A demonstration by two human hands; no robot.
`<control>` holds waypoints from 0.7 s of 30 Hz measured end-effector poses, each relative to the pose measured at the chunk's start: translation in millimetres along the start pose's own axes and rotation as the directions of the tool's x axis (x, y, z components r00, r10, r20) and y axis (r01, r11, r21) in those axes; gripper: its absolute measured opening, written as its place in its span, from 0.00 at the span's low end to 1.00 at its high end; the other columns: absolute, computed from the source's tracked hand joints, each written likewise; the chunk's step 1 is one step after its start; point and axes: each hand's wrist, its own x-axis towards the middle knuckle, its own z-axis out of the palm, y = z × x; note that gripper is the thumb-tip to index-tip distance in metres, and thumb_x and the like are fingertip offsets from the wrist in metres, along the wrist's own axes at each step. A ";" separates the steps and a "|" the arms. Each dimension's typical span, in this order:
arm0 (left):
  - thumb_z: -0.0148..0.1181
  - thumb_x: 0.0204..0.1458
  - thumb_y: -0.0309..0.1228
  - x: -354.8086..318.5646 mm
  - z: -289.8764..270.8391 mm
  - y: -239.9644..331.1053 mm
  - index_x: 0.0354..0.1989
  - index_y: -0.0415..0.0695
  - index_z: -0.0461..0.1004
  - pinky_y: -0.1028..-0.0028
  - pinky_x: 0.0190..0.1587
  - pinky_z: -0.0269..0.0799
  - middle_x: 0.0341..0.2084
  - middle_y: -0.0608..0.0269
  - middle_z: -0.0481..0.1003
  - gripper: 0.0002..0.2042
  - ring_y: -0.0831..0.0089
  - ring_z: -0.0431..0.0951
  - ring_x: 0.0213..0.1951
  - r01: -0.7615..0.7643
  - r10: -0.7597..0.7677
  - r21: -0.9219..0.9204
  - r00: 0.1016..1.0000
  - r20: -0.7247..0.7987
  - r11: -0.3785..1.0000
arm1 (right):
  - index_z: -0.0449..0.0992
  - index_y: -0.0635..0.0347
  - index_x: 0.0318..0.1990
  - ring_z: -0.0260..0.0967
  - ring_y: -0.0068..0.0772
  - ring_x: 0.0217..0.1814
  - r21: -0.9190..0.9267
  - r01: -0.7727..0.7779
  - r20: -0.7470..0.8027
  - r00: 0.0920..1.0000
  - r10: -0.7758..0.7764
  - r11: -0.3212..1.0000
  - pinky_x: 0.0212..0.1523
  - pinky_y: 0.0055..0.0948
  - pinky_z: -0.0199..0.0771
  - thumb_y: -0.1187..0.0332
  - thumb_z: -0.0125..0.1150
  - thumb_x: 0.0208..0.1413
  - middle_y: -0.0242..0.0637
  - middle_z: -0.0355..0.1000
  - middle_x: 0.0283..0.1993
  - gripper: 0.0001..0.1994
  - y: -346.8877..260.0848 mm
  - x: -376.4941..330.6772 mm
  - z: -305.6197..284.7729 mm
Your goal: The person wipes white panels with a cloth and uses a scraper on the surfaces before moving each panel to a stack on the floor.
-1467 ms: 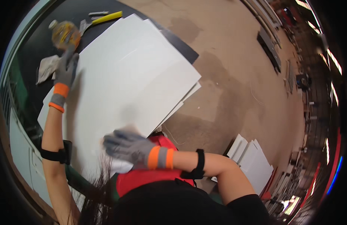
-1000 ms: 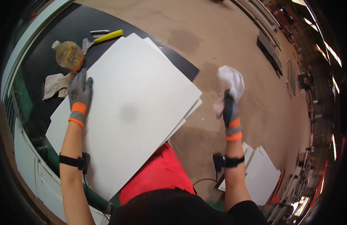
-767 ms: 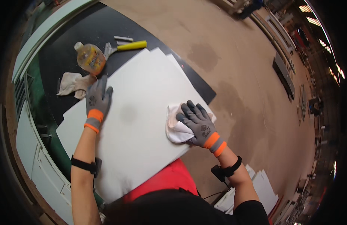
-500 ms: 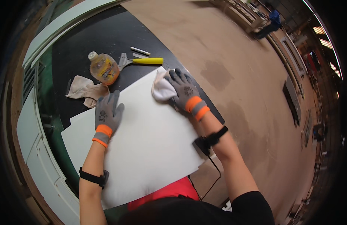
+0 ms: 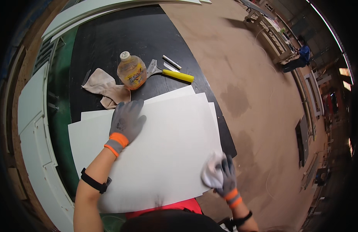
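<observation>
Cloth (image 5: 212,174) grasped by right hand (image 5: 228,176) near edge of top panel (image 5: 167,143); left hand (image 5: 127,121) laid flat, unclenched. Lower panels (image 5: 183,92) mostly covered; wiped extent unclear.

Right fingers (image 5: 229,164) and white cloth (image 5: 212,174) motion-blurred; can't read the grip. Left fingers (image 5: 134,107) smeared too, palm side hidden. Top white panel (image 5: 167,150) covers most of the lower panels (image 5: 213,116), no count possible. Bottle (image 5: 131,73) label unclear. Far worker (image 5: 301,55): hands too small. Both arms (image 5: 88,207) cropped at bottom.
</observation>
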 end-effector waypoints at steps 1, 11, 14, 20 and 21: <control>0.53 0.55 0.37 1.3 0.1 -0.1 0.60 0.43 0.65 0.56 0.61 0.57 0.51 0.50 0.69 0.24 0.53 0.67 0.52 -0.026 0.027 0.006 0.999 -0.030 1.000 | 0.67 0.59 0.61 0.48 0.60 0.72 0.040 -0.095 0.038 0.995 0.094 0.995 0.69 0.49 0.52 0.57 0.63 0.45 0.54 0.57 0.66 0.33 -8.5 -30.3 -9.9; 0.53 0.56 0.42 -11.2 9.7 -21.0 0.57 0.42 0.67 0.56 0.64 0.56 0.51 0.50 0.69 0.23 0.54 0.68 0.54 -0.059 0.063 0.024 0.978 -0.200 0.998 | 0.53 0.65 0.68 0.56 0.41 0.70 0.982 -0.115 0.062 0.945 0.322 0.148 0.68 0.40 0.59 0.56 0.39 0.69 0.46 0.57 0.69 0.27 -15.8 63.3 -100.6; 0.46 0.60 0.47 -18.2 11.8 -20.5 0.62 0.45 0.64 0.55 0.67 0.52 0.54 0.50 0.68 0.26 0.55 0.67 0.56 -0.007 0.015 0.126 0.998 -0.066 0.992 | 0.56 0.64 0.68 0.53 0.36 0.71 0.993 0.106 -0.110 0.988 0.110 0.046 0.71 0.36 0.52 0.59 0.37 0.71 0.43 0.56 0.70 0.24 -64.2 189.9 -104.5; 0.46 0.59 0.47 -16.1 16.4 -10.7 0.61 0.44 0.65 0.57 0.64 0.55 0.53 0.53 0.70 0.26 0.58 0.67 0.56 -0.032 0.044 0.130 0.995 -0.092 0.991 | 0.64 0.44 0.66 0.40 0.54 0.77 -0.123 0.513 -0.511 0.701 -0.498 0.849 0.72 0.48 0.46 0.67 0.65 0.40 0.51 0.41 0.76 0.38 -175.6 390.6 -89.5; 0.46 0.58 0.47 -10.1 17.6 -8.7 0.60 0.44 0.66 0.57 0.63 0.55 0.54 0.53 0.69 0.26 0.58 0.67 0.56 -0.065 0.074 0.116 0.994 -0.076 0.991 | 0.63 0.40 0.67 0.36 0.52 0.78 -0.204 0.502 -0.383 0.749 -0.540 0.841 0.72 0.50 0.45 0.65 0.67 0.39 0.48 0.42 0.76 0.41 -179.9 403.4 -78.0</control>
